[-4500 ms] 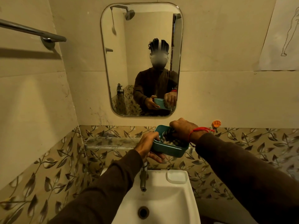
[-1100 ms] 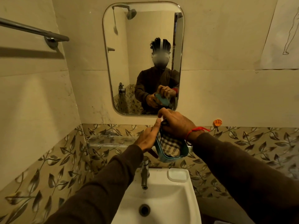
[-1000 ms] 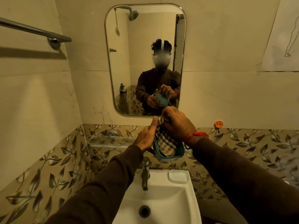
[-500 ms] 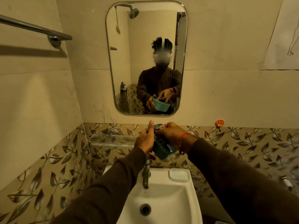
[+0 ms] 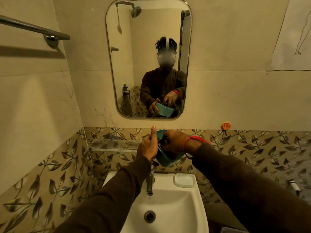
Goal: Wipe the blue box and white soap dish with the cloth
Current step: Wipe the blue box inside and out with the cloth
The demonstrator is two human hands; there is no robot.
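Wiping inside the blue box above the sink.

Head view: the left hand [image 5: 148, 147] grips the blue box [image 5: 165, 159] at its 9 o'clock side, thumb up, tilting the opening toward the right hand [image 5: 174, 142], whose curled fingers press a mostly hidden cloth [image 5: 162, 141] inside, likely to reach the walls. The white soap dish [image 5: 184, 180] sits on the sink [image 5: 193, 204] rim at 5 o'clock of the box, seemingly awaiting its turn.

The room is dim and yellowish. Light falls from above, so the towel bar [image 5: 33, 29] throws a dark shadow on the wall below it. The sleeves [image 5: 107, 195] look almost black. Straight lines bend near the edges. Fine details look soft.
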